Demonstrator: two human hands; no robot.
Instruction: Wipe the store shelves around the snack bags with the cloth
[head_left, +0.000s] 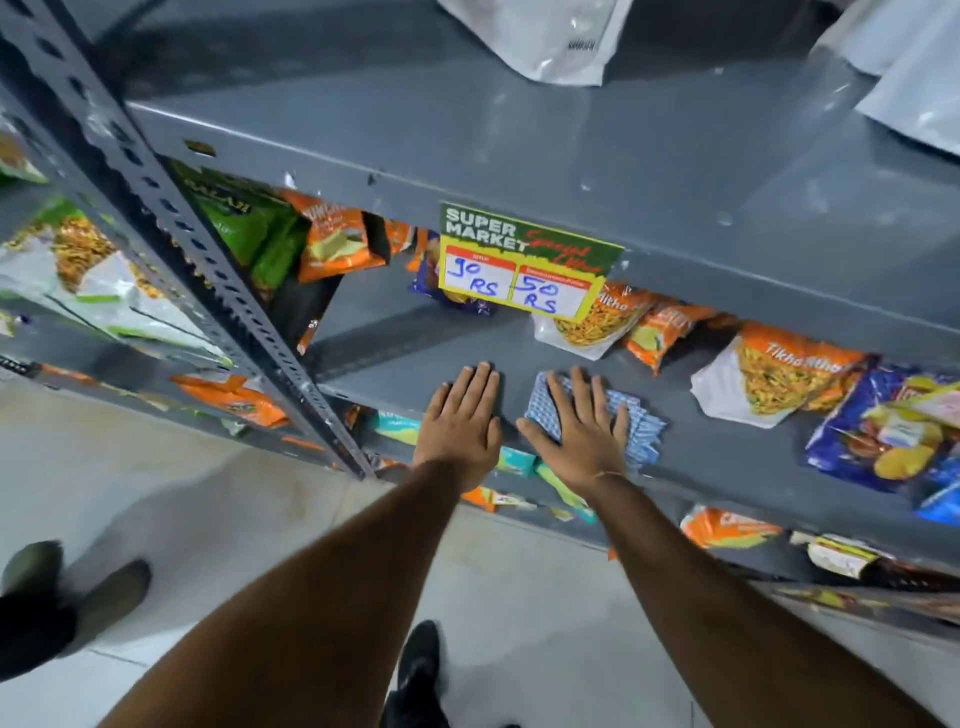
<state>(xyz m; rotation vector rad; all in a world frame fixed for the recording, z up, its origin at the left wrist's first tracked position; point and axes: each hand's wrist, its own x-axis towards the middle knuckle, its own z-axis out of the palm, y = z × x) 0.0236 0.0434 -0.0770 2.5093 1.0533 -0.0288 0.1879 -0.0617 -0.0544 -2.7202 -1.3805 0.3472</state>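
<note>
A blue-and-white checked cloth (641, 428) lies folded on the grey metal shelf (400, 358). My right hand (579, 428) presses flat on top of it, fingers spread. Just to its left, my left hand (460, 423) rests flat on the bare shelf with nothing in it. Snack bags lie around: an orange-and-white bag (587, 322) behind the cloth, another orange-and-white bag (769, 379) to the right, a blue chips bag (883, 426) at far right, and green (254, 228) and orange bags (337, 239) at the back left.
A green and yellow price card (524, 262) hangs from the shelf above. A perforated grey upright post (208, 249) stands left of my hands. White pouches (550, 41) sit on the top shelf. Another person's shoes (78, 587) stand on the tiled floor at left.
</note>
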